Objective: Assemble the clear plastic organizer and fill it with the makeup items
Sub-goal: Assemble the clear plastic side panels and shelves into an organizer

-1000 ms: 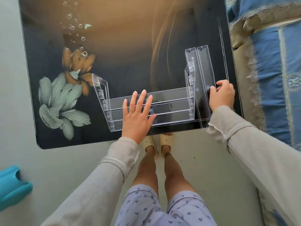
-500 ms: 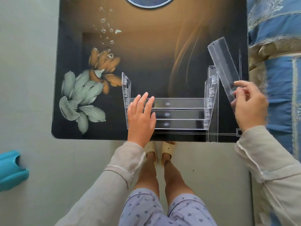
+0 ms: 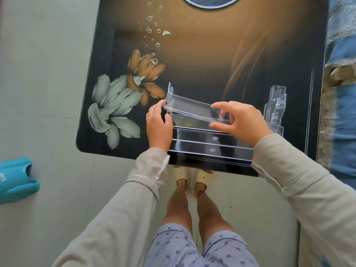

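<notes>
A clear plastic organizer frame point(image 3: 212, 143) stands near the front edge of the dark printed table point(image 3: 192, 64), with two upright side panels and stepped shelves between them. A loose clear shelf strip point(image 3: 192, 108) hangs tilted over the frame's upper steps. My right hand point(image 3: 240, 122) pinches the strip's right end between thumb and fingers. My left hand point(image 3: 159, 126) holds the strip's left end against the left side panel point(image 3: 170, 93). The right side panel point(image 3: 276, 106) stands free. No makeup items are in view.
The table carries a flower print point(image 3: 119, 105) on its left part. A blue patterned bed cover point(image 3: 342, 93) lies along the table's right edge. A teal plastic object point(image 3: 15, 178) sits on the grey floor at the left. My legs and slippers point(image 3: 192, 180) are below the table's front edge.
My right hand has carried the clear strip from the table's right side to over the frame. My left hand left the shelves and took the strip's left end.
</notes>
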The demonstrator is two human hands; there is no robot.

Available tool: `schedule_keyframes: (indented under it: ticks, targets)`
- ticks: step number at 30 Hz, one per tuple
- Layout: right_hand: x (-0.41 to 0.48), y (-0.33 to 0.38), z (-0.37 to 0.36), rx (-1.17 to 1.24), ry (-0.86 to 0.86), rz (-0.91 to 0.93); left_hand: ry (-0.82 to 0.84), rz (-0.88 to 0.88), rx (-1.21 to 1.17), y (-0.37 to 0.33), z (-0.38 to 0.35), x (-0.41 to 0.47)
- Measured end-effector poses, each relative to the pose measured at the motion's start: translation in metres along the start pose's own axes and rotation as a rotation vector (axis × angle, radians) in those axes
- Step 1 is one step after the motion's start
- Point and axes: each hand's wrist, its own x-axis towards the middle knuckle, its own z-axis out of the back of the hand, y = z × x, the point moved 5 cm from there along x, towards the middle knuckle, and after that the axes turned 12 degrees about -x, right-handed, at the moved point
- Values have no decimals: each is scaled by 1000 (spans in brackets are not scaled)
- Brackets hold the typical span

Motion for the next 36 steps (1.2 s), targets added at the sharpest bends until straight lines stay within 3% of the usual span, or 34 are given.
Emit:
schedule_keyframes:
  ticks: [7,24,30,36]
  targets:
    - [15,-7,-10,-129,-3,28,56,2,-14,-1,-6,2]
    - [23,-6,-17,-153,71,41,-30,18,19,7,-7,0]
    - [22,-5,-22,-146,105,13,-70,87,-69,2,-6,4]
    - [24,-6,-25,-161,79,15,-85,167,26,1,-13,19]
